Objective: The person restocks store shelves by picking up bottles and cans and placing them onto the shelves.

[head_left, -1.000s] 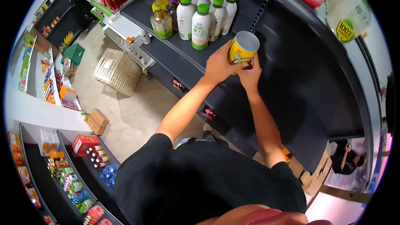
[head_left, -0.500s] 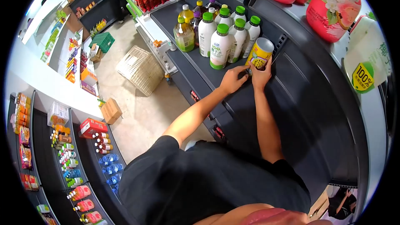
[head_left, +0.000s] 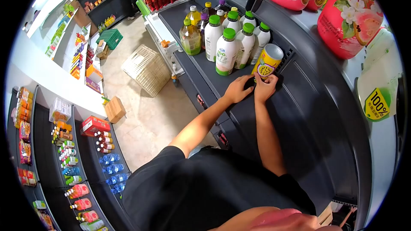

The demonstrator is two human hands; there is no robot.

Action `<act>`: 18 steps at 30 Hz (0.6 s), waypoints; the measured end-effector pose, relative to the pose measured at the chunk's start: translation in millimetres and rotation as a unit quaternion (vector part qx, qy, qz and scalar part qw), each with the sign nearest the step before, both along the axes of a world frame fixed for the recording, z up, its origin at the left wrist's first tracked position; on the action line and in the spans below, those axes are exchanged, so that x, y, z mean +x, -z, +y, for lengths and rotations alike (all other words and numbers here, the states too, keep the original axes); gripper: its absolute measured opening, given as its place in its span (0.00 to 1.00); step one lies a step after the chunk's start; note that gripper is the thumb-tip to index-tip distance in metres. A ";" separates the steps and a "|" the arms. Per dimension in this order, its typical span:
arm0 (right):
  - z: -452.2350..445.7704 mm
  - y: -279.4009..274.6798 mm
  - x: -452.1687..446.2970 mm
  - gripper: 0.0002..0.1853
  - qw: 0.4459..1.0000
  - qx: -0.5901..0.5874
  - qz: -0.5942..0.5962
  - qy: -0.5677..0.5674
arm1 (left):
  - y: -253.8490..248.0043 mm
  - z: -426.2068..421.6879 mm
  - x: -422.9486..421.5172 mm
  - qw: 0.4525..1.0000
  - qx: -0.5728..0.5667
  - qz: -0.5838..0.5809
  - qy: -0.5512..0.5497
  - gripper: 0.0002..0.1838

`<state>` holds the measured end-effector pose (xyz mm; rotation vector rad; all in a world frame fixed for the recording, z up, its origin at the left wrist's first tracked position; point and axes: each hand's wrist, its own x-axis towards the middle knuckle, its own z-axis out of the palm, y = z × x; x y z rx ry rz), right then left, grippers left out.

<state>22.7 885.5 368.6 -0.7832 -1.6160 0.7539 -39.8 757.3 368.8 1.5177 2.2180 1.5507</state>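
Observation:
A yellow can [head_left: 267, 62] with a silver lid and a passion fruit picture stands on the dark shelf [head_left: 299, 115], to the right of several white bottles with green caps [head_left: 226, 53]. My right hand [head_left: 265, 86] is at the front of the can, fingertips on its lower part. Beside it my left hand [head_left: 239, 89] rests near the can's lower left, fingers apart and holding nothing. Behind the white bottles are a green-capped bottle [head_left: 190, 38] of yellowish drink and several dark bottles with purple or yellow caps.
Large pink bottles [head_left: 349, 17] and a white bottle with a 100% label [head_left: 376, 102] hang close at the upper right. A cream basket [head_left: 146, 70], a green crate [head_left: 110, 38] and a cardboard box [head_left: 115, 110] stand on the floor. Stocked shelves line the left.
The can has moved from between both hands over the shelf to a place beside the white bottles. My left hand has come off it, and the view has shifted.

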 end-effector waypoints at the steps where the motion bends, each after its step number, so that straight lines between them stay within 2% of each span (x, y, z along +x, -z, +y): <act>1: -2.3 0.8 1.2 0.31 1.000 0.005 -0.021 -0.001 | 2.4 2.9 -2.6 1.000 0.007 0.016 0.001 0.30; 4: -1.6 4.2 -1.3 0.25 0.999 -0.017 0.006 -0.046 | 9.8 1.7 -3.5 0.999 -0.005 0.038 0.014 0.30; 10: 6.1 5.8 -5.8 0.21 0.999 0.000 0.003 -0.053 | 3.7 -0.1 4.8 0.998 -0.025 0.050 0.002 0.27; 13: 23.8 11.1 -14.1 0.17 0.992 0.113 0.022 -0.056 | 3.7 -0.5 4.3 0.998 -0.029 0.058 0.003 0.24; 17: 32.6 22.4 -18.1 0.14 0.998 -0.001 -0.006 -0.067 | 7.5 -0.6 -0.9 0.999 -0.017 0.040 0.014 0.20; 18: 31.9 24.7 -18.2 0.13 0.998 0.014 -0.012 -0.068 | 8.6 -0.8 -1.9 0.999 -0.026 0.032 0.009 0.19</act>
